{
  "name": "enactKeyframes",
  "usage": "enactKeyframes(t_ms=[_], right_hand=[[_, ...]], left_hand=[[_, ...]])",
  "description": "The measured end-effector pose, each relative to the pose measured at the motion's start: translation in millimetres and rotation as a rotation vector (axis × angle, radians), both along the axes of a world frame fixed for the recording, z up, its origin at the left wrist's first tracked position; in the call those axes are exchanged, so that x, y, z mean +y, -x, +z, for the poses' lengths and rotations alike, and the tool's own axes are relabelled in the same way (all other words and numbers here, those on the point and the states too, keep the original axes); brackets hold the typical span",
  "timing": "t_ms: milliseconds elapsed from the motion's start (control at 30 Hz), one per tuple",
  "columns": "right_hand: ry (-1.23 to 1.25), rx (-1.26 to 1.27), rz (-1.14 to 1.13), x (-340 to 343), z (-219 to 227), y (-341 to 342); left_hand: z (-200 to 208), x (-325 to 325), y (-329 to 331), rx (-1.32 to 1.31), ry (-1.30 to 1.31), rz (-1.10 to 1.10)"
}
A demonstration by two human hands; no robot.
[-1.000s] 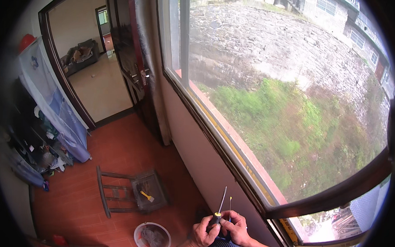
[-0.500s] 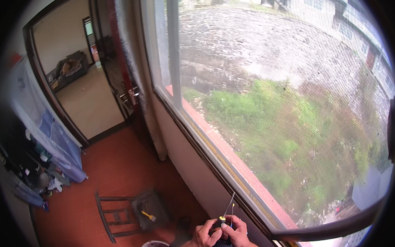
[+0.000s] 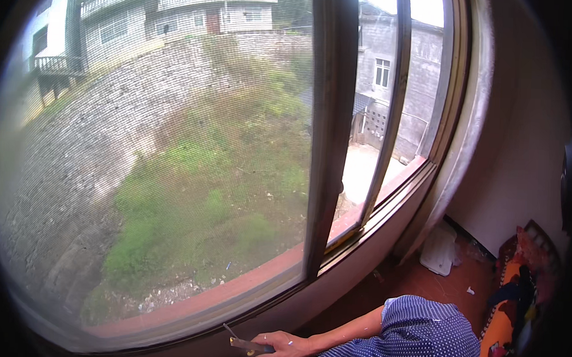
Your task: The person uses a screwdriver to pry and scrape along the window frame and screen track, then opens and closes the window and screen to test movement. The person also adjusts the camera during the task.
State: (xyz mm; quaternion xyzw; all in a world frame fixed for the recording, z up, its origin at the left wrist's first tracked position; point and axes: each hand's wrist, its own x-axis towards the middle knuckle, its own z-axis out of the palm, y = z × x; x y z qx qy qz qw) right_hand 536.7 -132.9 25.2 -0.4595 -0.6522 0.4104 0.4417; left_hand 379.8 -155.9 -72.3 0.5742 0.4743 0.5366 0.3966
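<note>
My right hand is at the lower edge, closed around a screwdriver with a dark handle. Its thin metal shaft points up and left toward the window's lower frame. A flat, yellowish-brown part shows beside the handle; I cannot make out what it belongs to. My right forearm comes from a blue, white-dotted sleeve. Only a sliver of skin, perhaps my left hand, shows below the handle, so its fingers are hidden.
A large screened window fills the left and middle, with a dark upright frame. Narrower panes stand right of it. On the red floor at right are a whitish plastic container and a bright orange patterned cloth.
My view has swung right, from the doorway and stool to the window's right side. Both hands were together on the screwdriver and a thinner tool; now mainly my right hand shows, lower and further left.
</note>
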Motion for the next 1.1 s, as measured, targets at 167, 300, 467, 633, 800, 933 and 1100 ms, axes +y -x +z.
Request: enactKeyframes(t_ms=[167,300,467,633,800,933,1100], right_hand=[[-0.013,0.006,-0.142,-8,-2,-6],[-0.193,-0.07,-0.231,-7,-8,-12],[0.014,0.011,-0.173,-8,-9,-35],[-0.015,0.017,-0.214,-13,-3,-49],[-0.147,0.02,-0.272,-19,-10,-61],[-0.344,-0.067,-0.307,-32,1,-84],[-0.683,-0.28,-0.814,-36,43,-171]], left_hand=[[-3,16,-6,-0.022,0.014,-0.166],[-2,24,-12,-0.028,0.021,-0.26],[18,30,-28,-0.032,0.04,-0.354],[3,36,-39,-0.087,0.066,-0.407],[-12,38,-48,-0.039,-0.002,-0.417],[3,38,-55,0.012,-0.158,-0.405],[-13,40,-55,-0.014,-0.114,-0.393]])
